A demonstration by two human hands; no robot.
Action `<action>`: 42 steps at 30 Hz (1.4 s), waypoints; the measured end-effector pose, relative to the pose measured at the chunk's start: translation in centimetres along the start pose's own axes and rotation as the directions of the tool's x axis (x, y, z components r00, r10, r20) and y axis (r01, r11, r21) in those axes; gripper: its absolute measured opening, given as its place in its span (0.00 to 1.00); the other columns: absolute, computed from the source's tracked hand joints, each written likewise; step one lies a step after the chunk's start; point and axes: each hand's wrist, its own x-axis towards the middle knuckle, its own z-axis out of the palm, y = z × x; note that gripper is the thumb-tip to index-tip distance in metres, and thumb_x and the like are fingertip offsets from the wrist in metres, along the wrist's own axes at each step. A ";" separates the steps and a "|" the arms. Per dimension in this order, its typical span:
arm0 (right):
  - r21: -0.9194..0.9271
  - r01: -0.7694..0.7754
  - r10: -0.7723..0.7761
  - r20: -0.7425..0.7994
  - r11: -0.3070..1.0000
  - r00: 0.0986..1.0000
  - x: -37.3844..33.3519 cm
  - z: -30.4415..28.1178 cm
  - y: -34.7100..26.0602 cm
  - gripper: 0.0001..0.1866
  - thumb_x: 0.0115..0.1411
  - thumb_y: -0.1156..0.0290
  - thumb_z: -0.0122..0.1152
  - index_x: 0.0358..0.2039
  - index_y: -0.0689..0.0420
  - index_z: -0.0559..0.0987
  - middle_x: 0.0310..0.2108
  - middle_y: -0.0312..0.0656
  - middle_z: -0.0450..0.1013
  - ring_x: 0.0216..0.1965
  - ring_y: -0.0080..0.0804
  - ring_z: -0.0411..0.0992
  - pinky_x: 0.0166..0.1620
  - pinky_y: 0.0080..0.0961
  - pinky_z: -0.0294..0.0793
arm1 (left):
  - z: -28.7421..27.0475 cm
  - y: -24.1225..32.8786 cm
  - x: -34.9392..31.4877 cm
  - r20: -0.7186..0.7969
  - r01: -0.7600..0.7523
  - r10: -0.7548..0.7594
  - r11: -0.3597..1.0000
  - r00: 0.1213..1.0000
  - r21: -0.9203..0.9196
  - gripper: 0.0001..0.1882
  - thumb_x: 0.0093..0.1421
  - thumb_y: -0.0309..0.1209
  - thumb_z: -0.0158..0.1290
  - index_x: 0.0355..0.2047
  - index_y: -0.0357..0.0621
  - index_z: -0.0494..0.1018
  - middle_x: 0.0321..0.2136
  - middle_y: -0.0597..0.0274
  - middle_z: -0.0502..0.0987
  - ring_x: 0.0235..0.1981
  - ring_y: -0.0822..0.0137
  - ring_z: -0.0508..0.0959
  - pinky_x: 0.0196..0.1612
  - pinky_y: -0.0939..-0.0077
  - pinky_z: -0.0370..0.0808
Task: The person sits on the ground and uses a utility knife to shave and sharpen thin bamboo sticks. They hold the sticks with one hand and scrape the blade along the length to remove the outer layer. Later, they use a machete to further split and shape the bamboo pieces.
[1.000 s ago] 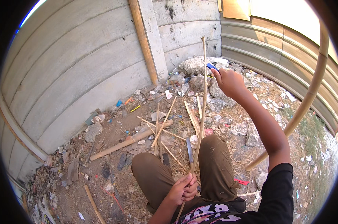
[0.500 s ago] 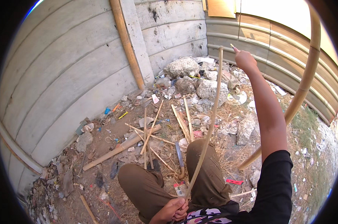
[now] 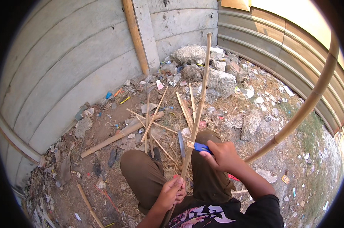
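Note:
A long bamboo strip point(image 3: 203, 87) slants up and away from my lap, between my knees. My left hand point(image 3: 172, 193) is closed around its lower part, near my shirt. A blue utility knife point(image 3: 201, 147) is gripped in my right hand point(image 3: 224, 156), above my right knee. Its blade end meets the strip some way above my left hand; the exact contact is too small to make out. Behind the strip, a long-bladed knife point(image 3: 181, 142) lies on the ground, its handle partly hidden.
Several thin bamboo strips point(image 3: 154, 114) lie crossed over a thicker bamboo piece point(image 3: 120, 136) ahead. A tall bamboo pole point(image 3: 289, 127) leans at the right. Rocks point(image 3: 217, 83) and litter fill the corner between the concrete wall point(image 3: 77, 68) and metal fence point(image 3: 255, 36). A red object point(image 3: 233, 177) lies beside my right leg.
My right hand has come from the strip's far end down toward me with the knife. The strip's top has swung left, and my left hand has shifted slightly up and left.

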 end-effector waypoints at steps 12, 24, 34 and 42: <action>-0.176 0.137 -0.135 0.027 0.975 0.991 -1.5 3.1 -0.3 0.24 0.67 0.47 0.55 0.24 0.55 0.69 0.11 0.42 0.68 0.11 0.44 0.69 0.15 0.39 0.66 | 0.1 -1.5 -0.1 -0.107 -0.140 0.154 0.982 0.982 0.130 0.19 0.75 0.44 0.43 0.31 0.44 0.63 0.15 0.74 0.55 0.12 0.82 0.52 0.12 0.85 0.48; -0.231 0.442 -0.446 0.036 0.867 0.894 -1.5 4.7 -0.5 0.28 0.62 0.40 0.57 0.23 0.54 0.71 0.11 0.37 0.62 0.10 0.34 0.66 0.15 0.31 0.63 | -1.1 -1.5 -0.5 -0.018 -0.191 0.192 0.980 0.981 0.061 0.19 0.74 0.46 0.42 0.31 0.47 0.62 0.16 0.74 0.55 0.12 0.82 0.53 0.14 0.85 0.49; -0.256 0.330 -0.376 -0.156 0.908 0.913 3.9 6.0 2.5 0.28 0.62 0.41 0.57 0.23 0.54 0.70 0.12 0.41 0.66 0.13 0.39 0.70 0.16 0.35 0.65 | -1.4 -1.2 -0.4 -0.079 -0.233 0.234 0.972 0.969 0.024 0.19 0.75 0.45 0.40 0.30 0.47 0.62 0.15 0.73 0.54 0.12 0.82 0.51 0.12 0.84 0.47; -0.243 -0.558 0.459 -0.364 0.793 0.811 13.8 0.2 7.9 0.35 0.71 0.40 0.39 0.27 0.60 0.78 0.20 0.52 0.76 0.24 0.52 0.78 0.27 0.46 0.75 | -1.2 -2.6 -0.1 -0.071 -0.133 0.136 0.990 0.988 0.038 0.18 0.75 0.44 0.40 0.31 0.46 0.62 0.16 0.73 0.55 0.13 0.82 0.52 0.13 0.84 0.48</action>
